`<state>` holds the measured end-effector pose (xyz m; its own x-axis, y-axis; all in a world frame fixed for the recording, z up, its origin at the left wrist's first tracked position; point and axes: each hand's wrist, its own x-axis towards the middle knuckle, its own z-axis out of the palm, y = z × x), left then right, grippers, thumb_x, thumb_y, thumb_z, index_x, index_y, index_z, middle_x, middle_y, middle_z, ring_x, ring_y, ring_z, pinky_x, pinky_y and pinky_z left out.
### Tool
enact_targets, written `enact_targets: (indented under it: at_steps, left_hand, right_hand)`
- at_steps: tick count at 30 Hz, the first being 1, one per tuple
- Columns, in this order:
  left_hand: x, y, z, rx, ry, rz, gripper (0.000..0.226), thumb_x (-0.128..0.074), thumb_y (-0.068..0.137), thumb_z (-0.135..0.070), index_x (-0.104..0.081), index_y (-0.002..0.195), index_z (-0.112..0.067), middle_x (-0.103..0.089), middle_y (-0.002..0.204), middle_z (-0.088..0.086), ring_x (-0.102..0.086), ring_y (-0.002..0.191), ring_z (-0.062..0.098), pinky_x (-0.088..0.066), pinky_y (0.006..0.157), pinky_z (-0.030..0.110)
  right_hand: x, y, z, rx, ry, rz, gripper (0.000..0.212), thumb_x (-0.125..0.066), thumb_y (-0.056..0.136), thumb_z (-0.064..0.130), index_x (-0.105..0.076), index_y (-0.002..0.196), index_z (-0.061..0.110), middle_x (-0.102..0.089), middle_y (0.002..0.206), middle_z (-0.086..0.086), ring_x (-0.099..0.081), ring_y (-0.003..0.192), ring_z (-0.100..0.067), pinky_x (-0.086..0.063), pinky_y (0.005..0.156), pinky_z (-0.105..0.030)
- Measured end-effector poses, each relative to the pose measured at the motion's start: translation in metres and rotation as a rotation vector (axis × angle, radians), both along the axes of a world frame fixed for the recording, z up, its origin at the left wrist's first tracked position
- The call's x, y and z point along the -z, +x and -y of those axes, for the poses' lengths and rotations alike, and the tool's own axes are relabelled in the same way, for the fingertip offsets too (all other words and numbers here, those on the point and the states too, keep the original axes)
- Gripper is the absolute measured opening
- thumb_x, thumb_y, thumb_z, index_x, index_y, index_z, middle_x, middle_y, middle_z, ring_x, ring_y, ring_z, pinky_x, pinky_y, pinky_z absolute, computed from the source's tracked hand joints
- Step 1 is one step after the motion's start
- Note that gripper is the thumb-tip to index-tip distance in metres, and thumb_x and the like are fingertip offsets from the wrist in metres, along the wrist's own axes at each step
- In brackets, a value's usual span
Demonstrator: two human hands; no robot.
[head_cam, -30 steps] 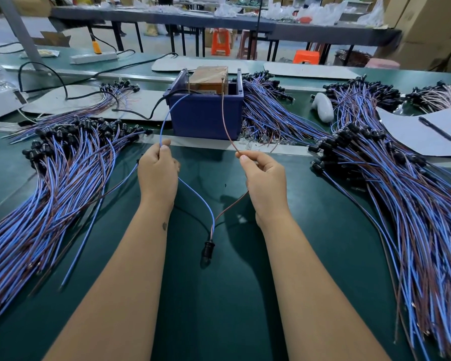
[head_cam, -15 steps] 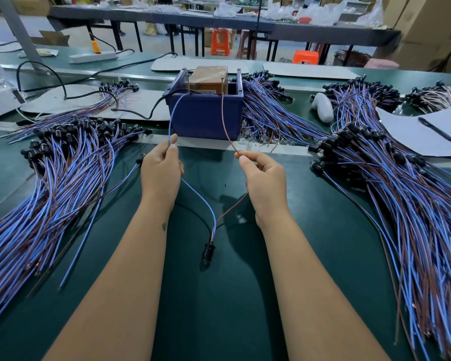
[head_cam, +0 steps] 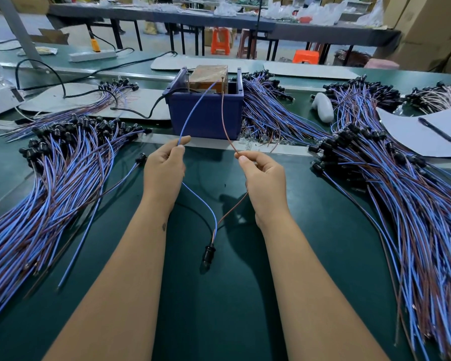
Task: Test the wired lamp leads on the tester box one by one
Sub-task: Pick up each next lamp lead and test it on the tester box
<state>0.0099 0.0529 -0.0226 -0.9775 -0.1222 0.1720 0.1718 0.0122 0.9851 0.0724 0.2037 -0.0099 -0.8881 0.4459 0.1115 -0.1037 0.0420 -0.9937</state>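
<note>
**Two wires held up to the box**

A blue wire (head_cam: 193, 113) is pinched between the thumb and finger of the left hand (head_cam: 164, 170). A brown wire (head_cam: 225, 121) is pinched the same way by the right hand (head_cam: 263, 178). The two hands are held apart, above the green table (head_cam: 219, 308).

Both wires come from one small black lamp (head_cam: 208, 252). The lamp is seen low between the two arms, close to the table, with its shadow just under it. From the hands, the wires go up to the blue box (head_cam: 206, 115). The tips of the wires are at the top of the box, by two thin pins. If the tips touch the pins cannot be told.

A big pile of blue and brown wires (head_cam: 50, 183) is spread on the left of the table. Another big pile (head_cam: 401, 191) is spread on the right. More wires lie just beside the box. A pen (head_cam: 436, 130) is laid on a white sheet (head_cam: 412, 136) at the far right.
</note>
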Motion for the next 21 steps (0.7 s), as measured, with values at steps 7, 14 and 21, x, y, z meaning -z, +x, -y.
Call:
enact_targets:
  at_steps: [7, 14, 21]
  left_hand:
    - [0.001, -0.007, 0.002, -0.061, -0.010, 0.050, 0.034, -0.045, 0.098, -0.022, -0.066, 0.122, -0.034, -0.039, 0.048, -0.007, -0.033, 0.042, 0.004, -0.032, 0.042, 0.013]
    - [0.007, -0.013, 0.001, -0.107, -0.055, 0.067, 0.037, -0.045, 0.097, -0.021, -0.066, 0.126, -0.027, -0.041, 0.042, -0.014, -0.035, 0.039, 0.002, -0.032, 0.041, 0.011]
    - [0.009, -0.015, 0.001, -0.089, -0.079, 0.060, 0.038, -0.044, 0.095, -0.021, -0.065, 0.126, -0.029, -0.036, 0.045, -0.014, -0.033, 0.041, 0.003, -0.030, 0.041, 0.015]
  right_hand:
    - [-0.002, 0.000, 0.000, 0.003, 0.005, -0.002, 0.017, -0.058, 0.095, 0.013, -0.073, 0.093, 0.018, -0.044, 0.069, -0.005, -0.033, 0.053, -0.009, -0.035, 0.057, -0.024]
    - [-0.001, 0.000, 0.001, 0.004, 0.011, 0.000, 0.016, -0.058, 0.095, 0.013, -0.073, 0.094, 0.016, -0.043, 0.071, -0.007, -0.032, 0.054, -0.010, -0.034, 0.057, -0.024]
    - [0.001, -0.002, 0.000, 0.003, 0.013, -0.001, 0.016, -0.058, 0.094, 0.014, -0.074, 0.094, 0.017, -0.042, 0.067, -0.003, -0.032, 0.053, -0.009, -0.034, 0.057, -0.024]
